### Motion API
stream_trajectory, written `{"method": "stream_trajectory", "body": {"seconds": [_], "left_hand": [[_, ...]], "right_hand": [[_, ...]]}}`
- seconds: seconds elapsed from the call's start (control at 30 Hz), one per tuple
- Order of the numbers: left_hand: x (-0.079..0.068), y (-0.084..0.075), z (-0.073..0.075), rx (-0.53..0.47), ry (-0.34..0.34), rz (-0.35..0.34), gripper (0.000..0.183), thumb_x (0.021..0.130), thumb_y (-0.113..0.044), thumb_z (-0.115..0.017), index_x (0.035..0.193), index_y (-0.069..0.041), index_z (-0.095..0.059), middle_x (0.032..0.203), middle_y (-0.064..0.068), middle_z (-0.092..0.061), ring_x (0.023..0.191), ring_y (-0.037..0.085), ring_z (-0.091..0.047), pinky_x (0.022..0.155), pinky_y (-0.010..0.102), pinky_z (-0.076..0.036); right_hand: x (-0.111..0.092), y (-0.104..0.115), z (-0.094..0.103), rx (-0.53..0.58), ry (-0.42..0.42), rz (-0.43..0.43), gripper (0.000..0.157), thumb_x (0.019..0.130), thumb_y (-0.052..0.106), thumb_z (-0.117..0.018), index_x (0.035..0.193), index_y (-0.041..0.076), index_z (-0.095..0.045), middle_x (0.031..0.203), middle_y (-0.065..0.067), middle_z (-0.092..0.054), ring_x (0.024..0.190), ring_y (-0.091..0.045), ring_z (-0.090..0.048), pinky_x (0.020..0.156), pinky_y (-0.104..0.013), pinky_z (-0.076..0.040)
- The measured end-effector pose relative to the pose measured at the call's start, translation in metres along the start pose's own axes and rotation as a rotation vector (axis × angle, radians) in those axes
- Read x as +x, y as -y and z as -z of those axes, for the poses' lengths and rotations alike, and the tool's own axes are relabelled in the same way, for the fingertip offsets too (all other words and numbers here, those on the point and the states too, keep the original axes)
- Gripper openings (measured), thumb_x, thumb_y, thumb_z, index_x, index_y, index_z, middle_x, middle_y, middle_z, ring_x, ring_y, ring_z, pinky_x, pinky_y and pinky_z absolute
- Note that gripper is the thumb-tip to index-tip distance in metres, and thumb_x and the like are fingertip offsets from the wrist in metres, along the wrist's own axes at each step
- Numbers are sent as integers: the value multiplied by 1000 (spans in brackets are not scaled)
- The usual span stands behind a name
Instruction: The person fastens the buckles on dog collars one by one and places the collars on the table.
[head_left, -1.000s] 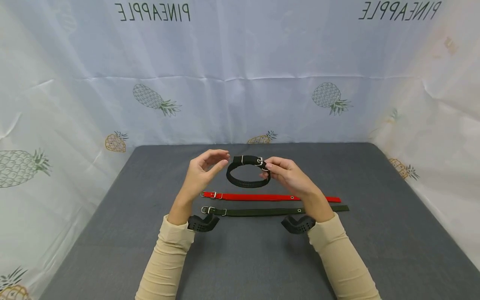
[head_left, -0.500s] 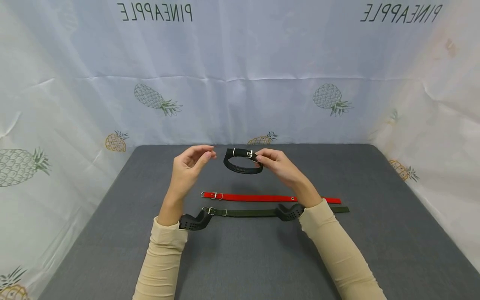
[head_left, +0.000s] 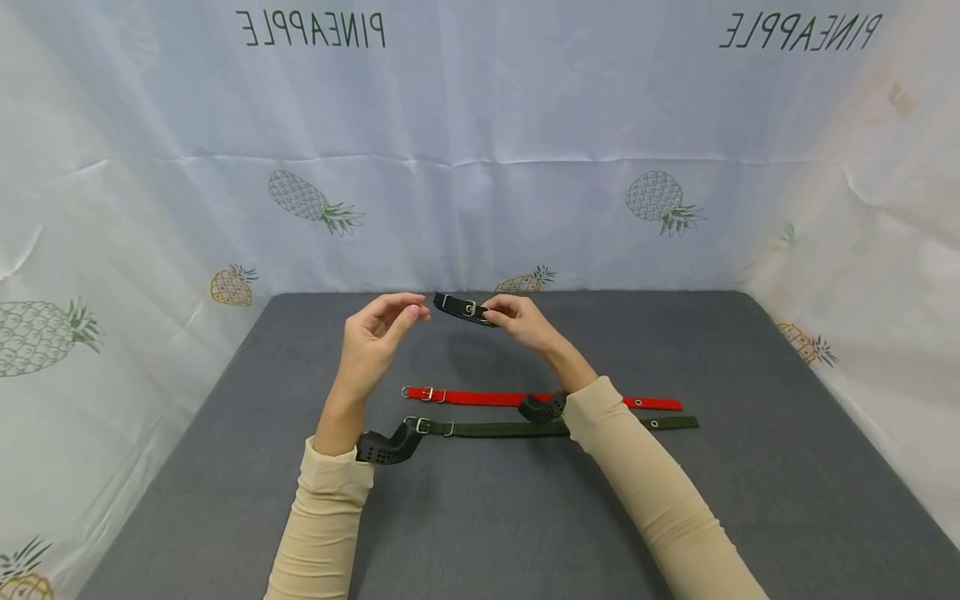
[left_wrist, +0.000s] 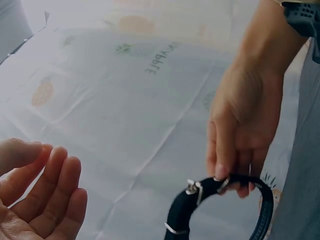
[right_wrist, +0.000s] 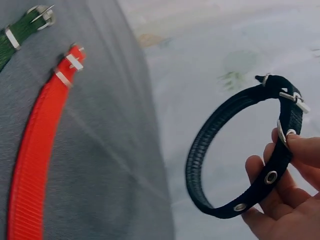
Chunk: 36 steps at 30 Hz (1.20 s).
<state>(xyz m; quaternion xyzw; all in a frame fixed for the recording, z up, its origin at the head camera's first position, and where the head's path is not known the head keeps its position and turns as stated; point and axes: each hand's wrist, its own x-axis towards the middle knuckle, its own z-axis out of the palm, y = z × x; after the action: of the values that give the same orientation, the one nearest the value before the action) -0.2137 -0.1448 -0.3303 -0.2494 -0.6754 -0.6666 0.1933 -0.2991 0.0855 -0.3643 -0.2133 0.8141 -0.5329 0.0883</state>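
Between thumb and fingers my right hand [head_left: 521, 321] pinches a black collar [head_left: 459, 307] beside its metal buckle, up over the far part of the table. Buckled into a loop, the collar [right_wrist: 200, 150] shows metal eyelets and a ribbed inner face in the right wrist view. Just left of it is my left hand [head_left: 378, 333], fingers relaxed and apart from the collar, holding nothing. In the left wrist view a gap lies between that left hand [left_wrist: 45, 195] and the loop. A red collar [head_left: 487, 398] and a dark green collar [head_left: 495, 429] lie stretched out on the table, partly hidden by my right arm.
The grey cloth-covered table [head_left: 480, 517] reaches back to a white curtain [head_left: 480, 208] printed with pineapples, which also hangs at both sides. Each wrist carries a black camera mount [head_left: 390, 446].
My right hand has moved left and away from me with the black collar, turning the loop so its buckle side faces me. My left hand has drawn back left, then stayed still.
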Motion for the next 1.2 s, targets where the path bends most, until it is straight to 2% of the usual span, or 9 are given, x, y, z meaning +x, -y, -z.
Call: {"method": "stream_trajectory", "body": {"seconds": [0.07,0.17,0.3,0.4,0.63,0.87,0.97,1.1,1.2], "left_hand": [[0,0,0,-8,-4,2,22,92,3,-58,102,-15,-68,88,-14,-71,86,1,-68,89,17,-55],[-1,1,0,-17,-5,5,15,92,4,-58,105,4,-66,88,-14,-71,86,0,-68,89,17,-55],[-2,2,0,-8,-2,20,23,93,4,-58,108,20,-58,87,-15,-71,86,-1,-67,89,16,-54],[-3,3,1,1,-7,27,21,93,3,-58,108,17,-61,87,-16,-71,86,-1,-67,89,15,-54],[-3,3,1,3,-9,33,22,93,2,-57,102,-16,-68,87,-14,-71,87,0,-67,88,16,-54],[-2,2,0,-2,-3,36,23,94,2,-56,109,19,-58,89,-15,-70,87,-1,-67,89,16,-54],[-2,2,0,-1,3,34,16,94,2,-57,106,5,-66,89,-16,-70,88,-1,-67,89,15,-54],[-1,3,0,-3,8,26,23,94,0,-57,102,-18,-68,90,-16,-70,88,-1,-66,89,15,-54],[-1,3,0,-5,6,18,16,94,-1,-58,103,-7,-69,90,-15,-70,88,-1,-66,88,15,-54]], "right_hand": [[4,-4,-6,-23,-7,4,26,101,9,-49,120,-7,-58,117,-24,-61,108,-34,-59,94,-39,-50],[8,-10,-15,-30,-15,5,25,99,6,-50,118,-8,-59,116,-26,-61,107,-37,-58,94,-44,-51],[12,-16,-27,-70,-8,9,25,99,6,-51,117,-8,-61,119,-26,-60,107,-42,-56,91,-45,-51],[14,-21,-34,-134,-11,11,24,99,8,-53,116,-6,-63,122,-24,-60,103,-37,-57,84,-38,-52],[18,-31,-50,-215,-30,-35,22,98,10,-55,113,-1,-66,122,-19,-61,97,-26,-58,78,-31,-50],[21,-34,-59,-296,-75,-11,20,96,9,-58,110,0,-69,115,-17,-63,95,-26,-59,80,-34,-51],[22,-36,-64,-328,-83,0,20,96,10,-58,111,1,-69,113,-16,-64,97,-28,-60,84,-38,-52],[25,-36,-70,-365,-84,19,21,96,10,-59,111,2,-70,112,-16,-65,103,-30,-61,94,-43,-51],[28,-36,-74,-397,-84,34,21,95,10,-60,110,1,-71,110,-16,-65,103,-31,-61,94,-44,-51]]}}
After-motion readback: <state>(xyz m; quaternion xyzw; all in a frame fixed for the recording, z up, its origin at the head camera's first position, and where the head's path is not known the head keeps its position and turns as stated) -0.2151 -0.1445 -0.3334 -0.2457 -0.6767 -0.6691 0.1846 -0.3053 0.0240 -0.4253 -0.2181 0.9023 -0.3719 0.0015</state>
